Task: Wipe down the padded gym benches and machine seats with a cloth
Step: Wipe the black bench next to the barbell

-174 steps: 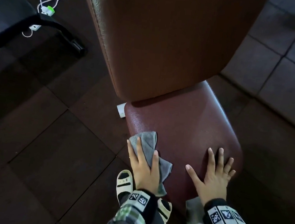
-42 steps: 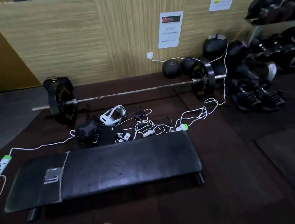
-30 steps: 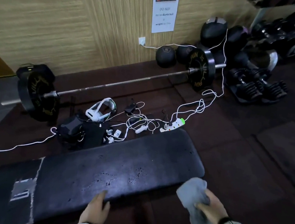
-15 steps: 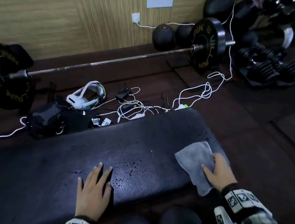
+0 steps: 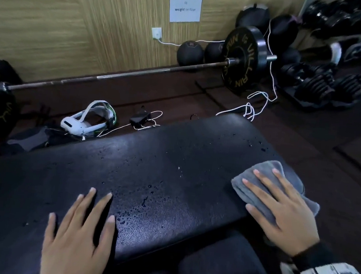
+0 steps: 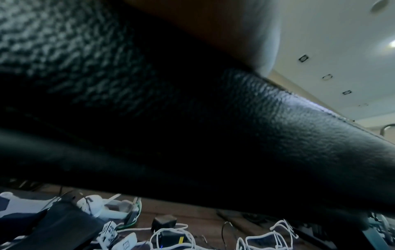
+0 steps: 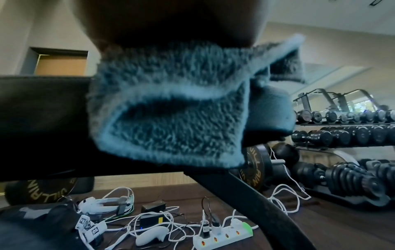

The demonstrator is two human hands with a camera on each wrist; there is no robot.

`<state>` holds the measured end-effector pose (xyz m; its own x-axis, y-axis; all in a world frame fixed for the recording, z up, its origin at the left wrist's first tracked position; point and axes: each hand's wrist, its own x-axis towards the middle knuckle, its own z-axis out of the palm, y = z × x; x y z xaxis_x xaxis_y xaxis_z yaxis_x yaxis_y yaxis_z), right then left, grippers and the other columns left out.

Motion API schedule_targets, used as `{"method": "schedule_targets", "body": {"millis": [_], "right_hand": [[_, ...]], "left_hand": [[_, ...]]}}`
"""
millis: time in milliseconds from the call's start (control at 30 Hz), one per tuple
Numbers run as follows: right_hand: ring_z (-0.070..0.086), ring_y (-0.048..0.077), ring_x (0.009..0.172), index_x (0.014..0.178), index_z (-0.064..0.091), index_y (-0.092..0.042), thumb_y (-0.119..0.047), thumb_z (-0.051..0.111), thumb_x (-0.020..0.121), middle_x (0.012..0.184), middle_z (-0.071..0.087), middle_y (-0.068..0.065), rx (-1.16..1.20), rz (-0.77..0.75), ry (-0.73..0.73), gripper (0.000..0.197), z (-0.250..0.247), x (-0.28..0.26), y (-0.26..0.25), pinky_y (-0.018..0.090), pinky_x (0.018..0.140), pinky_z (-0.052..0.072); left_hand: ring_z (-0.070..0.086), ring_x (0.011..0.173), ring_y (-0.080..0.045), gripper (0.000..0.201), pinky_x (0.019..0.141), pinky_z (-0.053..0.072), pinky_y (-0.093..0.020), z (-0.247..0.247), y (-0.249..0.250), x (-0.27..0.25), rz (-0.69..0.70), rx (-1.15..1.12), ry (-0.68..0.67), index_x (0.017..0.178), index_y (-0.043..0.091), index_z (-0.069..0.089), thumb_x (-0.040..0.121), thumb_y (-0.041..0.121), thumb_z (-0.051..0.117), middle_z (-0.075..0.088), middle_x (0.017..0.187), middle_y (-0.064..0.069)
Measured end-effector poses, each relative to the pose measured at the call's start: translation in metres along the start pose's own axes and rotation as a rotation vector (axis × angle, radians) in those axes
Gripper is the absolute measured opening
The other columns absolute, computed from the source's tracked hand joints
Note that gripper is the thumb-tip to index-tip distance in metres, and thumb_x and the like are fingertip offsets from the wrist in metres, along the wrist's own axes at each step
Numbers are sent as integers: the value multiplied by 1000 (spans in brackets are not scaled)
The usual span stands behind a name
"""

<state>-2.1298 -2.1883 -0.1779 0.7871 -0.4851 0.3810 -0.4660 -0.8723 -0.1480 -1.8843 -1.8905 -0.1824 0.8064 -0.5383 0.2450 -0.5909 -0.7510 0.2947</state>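
Note:
A flat black padded bench (image 5: 161, 168) fills the middle of the head view, its top speckled with liquid droplets (image 5: 145, 201). My right hand (image 5: 278, 202) lies flat with spread fingers on a folded grey cloth (image 5: 245, 188) at the bench's right end, pressing it to the pad. In the right wrist view the cloth (image 7: 171, 108) hangs over the bench's near edge (image 7: 42, 118). My left hand (image 5: 77, 232) rests flat on the pad near its front edge, holding nothing. The left wrist view shows mostly the bench's black side (image 6: 256, 135).
Behind the bench on the floor lie a white headset (image 5: 87, 120), chargers and tangled white cables (image 5: 256, 104), and a power strip (image 7: 224, 235). A loaded barbell (image 5: 243, 57) lies along the wood-panelled wall. Dumbbells (image 5: 323, 86) sit far right. My knees (image 5: 218, 264) are below the bench.
I have come away from the brown seat to the black bench. In the last second both hands landed on it, the right one flattening the cloth on the right end.

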Motion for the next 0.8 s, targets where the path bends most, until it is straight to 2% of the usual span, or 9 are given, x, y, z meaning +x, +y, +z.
{"method": "schedule_targets", "body": {"millis": [133, 267, 333, 433, 500, 567, 633, 733, 800], "right_hand": [[28, 31, 138, 131, 52, -31, -48, 37, 91, 140, 47, -4, 14, 42, 67, 46, 1, -1, -15, 48, 106, 33], [32, 32, 136, 135, 44, -42, -55, 27, 92, 140, 47, -7, -60, 50, -100, 48, 2, 32, -11, 46, 107, 35], [29, 29, 137, 136, 38, -46, -57, 22, 91, 142, 46, -5, -125, 37, -197, 49, 4, 58, 4, 41, 114, 23], [23, 10, 136, 137, 42, -31, -45, 27, 92, 138, 50, -3, -205, -71, -231, 49, -2, 88, 28, 21, 112, -11], [6, -6, 133, 143, 28, -31, -40, 31, 99, 149, 32, -8, -148, -4, -255, 45, -5, 89, 49, 15, 107, -17], [7, -8, 130, 141, 29, -35, -35, 38, 99, 151, 27, -8, -14, 146, -242, 43, -2, 74, 68, 14, 110, -10], [18, -1, 136, 136, 30, -43, -44, 36, 97, 149, 33, -6, 67, 218, -154, 40, -3, 51, 68, 22, 116, 1], [24, 11, 140, 141, 26, -39, -52, 15, 96, 147, 39, -4, -13, 196, -165, 48, 1, 13, 52, 41, 116, 15], [24, 23, 141, 142, 32, -35, -51, 12, 97, 147, 36, -3, -40, 158, -163, 53, -1, 2, 22, 50, 113, 20]], "left_hand": [[38, 140, -10, 54, 115, 23, -52, 1, 0, 0, 5, 4, 7, 136, 48, 50, 86, 58, 33, 43, 151, 14], [38, 139, -11, 54, 114, 25, -54, 3, -1, -1, 7, 21, 25, 137, 47, 49, 87, 57, 31, 44, 151, 13], [40, 138, -13, 54, 113, 26, -55, 3, -1, -2, 15, 27, 32, 137, 45, 51, 87, 57, 31, 46, 150, 11], [40, 138, -13, 55, 113, 25, -54, 4, -1, -3, 15, 33, 35, 136, 45, 51, 87, 57, 31, 46, 150, 10], [40, 138, -13, 55, 113, 25, -54, 4, -1, -3, 5, 36, 35, 136, 47, 50, 86, 58, 31, 45, 150, 11], [41, 138, -14, 55, 113, 26, -54, 4, 0, -3, -1, 36, 42, 135, 47, 49, 85, 59, 32, 45, 150, 11], [42, 138, -14, 54, 113, 26, -54, 5, 0, -3, -2, 33, 50, 135, 47, 49, 84, 58, 33, 46, 150, 11], [40, 138, -14, 53, 113, 26, -54, 6, 1, -4, 2, 37, 63, 136, 48, 47, 86, 57, 33, 45, 150, 11], [39, 138, -14, 53, 112, 26, -56, 7, 0, -5, 6, 37, 73, 137, 48, 46, 87, 56, 32, 45, 150, 11]]}}
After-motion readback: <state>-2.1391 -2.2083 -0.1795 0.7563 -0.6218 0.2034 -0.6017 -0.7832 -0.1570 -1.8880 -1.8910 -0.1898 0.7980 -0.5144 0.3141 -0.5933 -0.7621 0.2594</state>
